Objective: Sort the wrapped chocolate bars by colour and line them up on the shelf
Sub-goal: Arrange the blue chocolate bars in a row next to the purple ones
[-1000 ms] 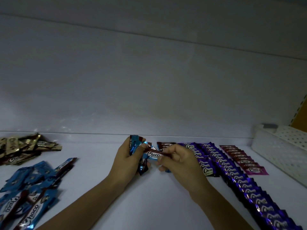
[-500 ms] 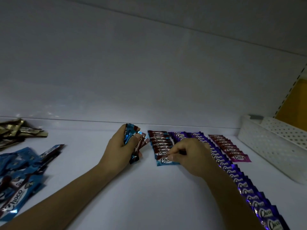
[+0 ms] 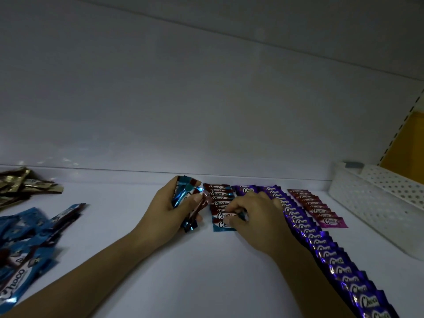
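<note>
Mid-sort here, working on the blue ones. The left hand point(image 3: 174, 210) grips a small bunch of blue bars point(image 3: 183, 196), fingers wrapped around the stack and thumb across the front. The right hand point(image 3: 254, 216) is down at the near end of the blue row point(image 3: 218, 200), its fingers point(image 3: 241, 203) curled and pinching the front bar point(image 3: 223, 216) as it settles onto the overlapped line. That row sits on the shelf point(image 3: 160, 260) just left of the long purple row point(image 3: 321, 246), with a short pink row point(image 3: 319, 210) further right and a white basket point(image 3: 376, 203) beyond that.

So the step looks like placing one bar and squaring it up. Next move is probably pulling another bar off the left-hand bunch and laying it just in front, same overlap, label up. Plenty to go though: a loose blue pile point(image 3: 27, 244) and a gold pile point(image 3: 20, 187) are waiting on the far left. Slippery wrappers, so nudging the row crooked seems the main risk.
</note>
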